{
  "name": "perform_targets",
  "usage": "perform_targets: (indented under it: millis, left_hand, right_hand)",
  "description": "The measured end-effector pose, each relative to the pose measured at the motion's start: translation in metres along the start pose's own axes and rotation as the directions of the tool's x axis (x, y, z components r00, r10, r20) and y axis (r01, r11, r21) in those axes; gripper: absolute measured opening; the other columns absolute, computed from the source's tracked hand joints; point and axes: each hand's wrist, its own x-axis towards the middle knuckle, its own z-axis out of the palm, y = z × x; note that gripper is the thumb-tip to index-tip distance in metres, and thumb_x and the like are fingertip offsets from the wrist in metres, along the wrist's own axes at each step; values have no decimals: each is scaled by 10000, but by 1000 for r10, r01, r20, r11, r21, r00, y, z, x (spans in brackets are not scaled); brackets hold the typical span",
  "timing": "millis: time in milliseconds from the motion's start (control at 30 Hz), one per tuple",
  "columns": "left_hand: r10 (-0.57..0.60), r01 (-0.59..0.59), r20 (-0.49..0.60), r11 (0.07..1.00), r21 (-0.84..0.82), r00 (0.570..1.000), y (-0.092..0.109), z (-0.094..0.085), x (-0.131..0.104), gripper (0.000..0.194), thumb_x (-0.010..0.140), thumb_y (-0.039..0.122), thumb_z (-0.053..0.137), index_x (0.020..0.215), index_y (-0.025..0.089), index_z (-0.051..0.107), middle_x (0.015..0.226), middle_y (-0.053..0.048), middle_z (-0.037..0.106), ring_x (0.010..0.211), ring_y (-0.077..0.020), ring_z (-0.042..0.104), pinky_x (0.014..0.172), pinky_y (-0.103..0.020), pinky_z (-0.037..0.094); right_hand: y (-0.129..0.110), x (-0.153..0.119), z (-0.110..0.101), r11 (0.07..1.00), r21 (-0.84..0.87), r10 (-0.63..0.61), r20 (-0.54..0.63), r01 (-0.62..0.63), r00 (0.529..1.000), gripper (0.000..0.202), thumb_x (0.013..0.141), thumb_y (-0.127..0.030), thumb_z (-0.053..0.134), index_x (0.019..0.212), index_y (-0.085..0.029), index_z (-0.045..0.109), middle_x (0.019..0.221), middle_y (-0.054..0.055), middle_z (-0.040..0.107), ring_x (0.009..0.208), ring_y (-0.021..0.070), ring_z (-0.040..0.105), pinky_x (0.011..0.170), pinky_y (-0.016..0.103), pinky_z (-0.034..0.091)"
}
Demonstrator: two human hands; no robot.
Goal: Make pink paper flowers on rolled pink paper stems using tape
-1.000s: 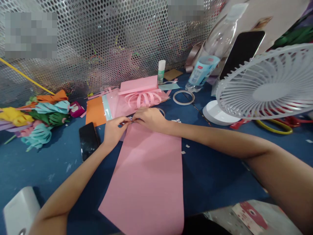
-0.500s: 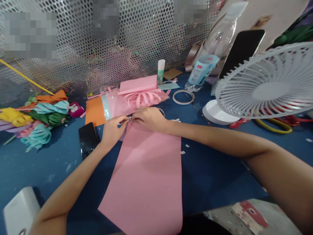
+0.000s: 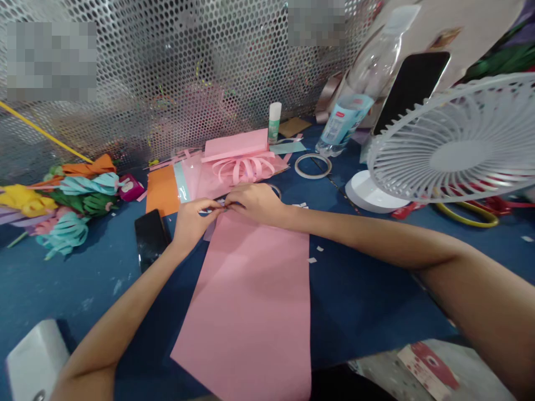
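A long sheet of pink paper lies lengthwise before me, its near end hanging over the table's edge. At its far left corner my left hand is closed in a pinch, thumb and forefinger meeting. My right hand rests over the far edge of the sheet, its curled fingers gripping the paper beside the left fingertips. Whatever tiny piece is between the fingertips is too small to make out. Partly hidden behind the right hand is the rim of a ring-shaped roll.
Beyond my hands lie curled pink paper strips, an orange sheet, a glue stick and a tape roll. A phone is left of my left hand. A bottle and a white fan stand right.
Both hands stay at the paper's far left corner. My left fingertips have shifted very slightly right, closer to the right fingers. The sheet's near left corner has moved slightly right.
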Motion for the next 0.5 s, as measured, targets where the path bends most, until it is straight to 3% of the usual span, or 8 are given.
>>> perform_targets:
  millis: [167,500]
  left_hand:
    - [-11,10,23,999,46,1000,1,2,-1,133,825,300,670,826,194,750,822,-27,758,758,-182,696,743,-279,540]
    - [107,-123,64,926,356,992,3,1,-2,48,827,251,697,819,208,716,832,-28,745,802,-205,682,719,-297,480]
  right_hand:
    - [-4,1,-3,1000,-12,27,51,-26,998,221,948,-213,533,1018,-180,740,948,52,727,859,168,643,617,252,347]
    - [-8,0,-2,1000,-25,11,60,-9,998,240,939,-186,509,1014,-160,736,971,61,733,885,185,660,636,274,354]
